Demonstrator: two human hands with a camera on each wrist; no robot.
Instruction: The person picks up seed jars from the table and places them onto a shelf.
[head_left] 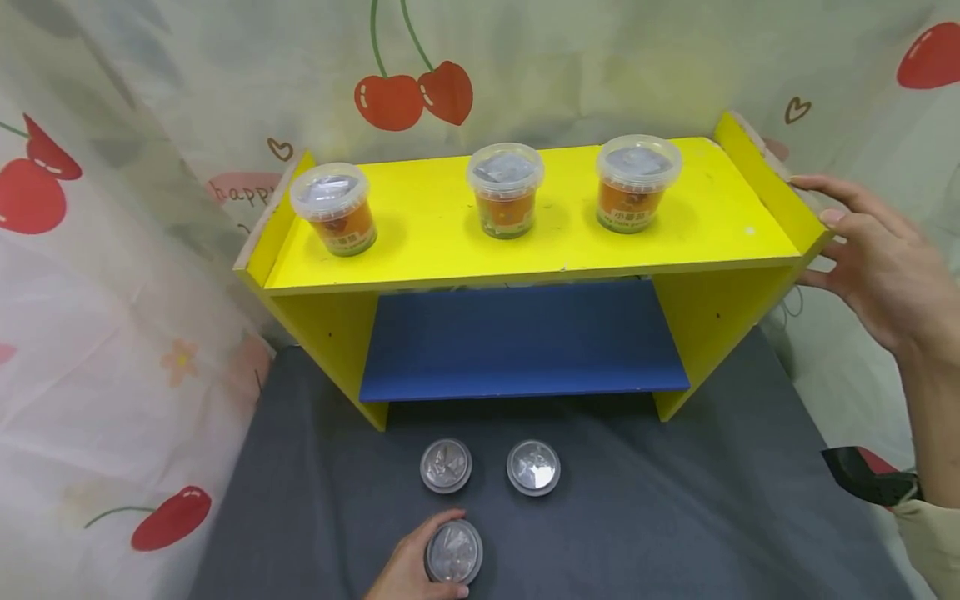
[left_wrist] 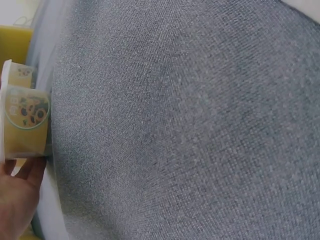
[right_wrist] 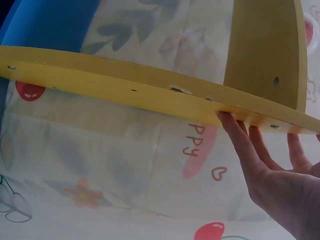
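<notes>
At the bottom of the head view my left hand [head_left: 408, 567] curls round a small lidded plastic tub [head_left: 454, 552], seen from above. The left wrist view shows that tub's [left_wrist: 27, 122] side, with a yellowish label and a round flower picture, and fingers below it. On the right, fingers of my right hand [head_left: 877, 250] touch the outer side of a yellow shelf unit [head_left: 525, 279] near its top. In the right wrist view its fingertips rest along the yellow side panel [right_wrist: 135, 85], fingers fairly straight.
Three lidded cups with orange labels, left [head_left: 345, 225], middle [head_left: 506, 208] and right [head_left: 630, 204], stand on the top shelf. A blue lower shelf [head_left: 525, 342] spans the unit. Two more lidded tubs, left [head_left: 446, 466] and right [head_left: 533, 467], stand on the grey cloth [head_left: 675, 517] before it.
</notes>
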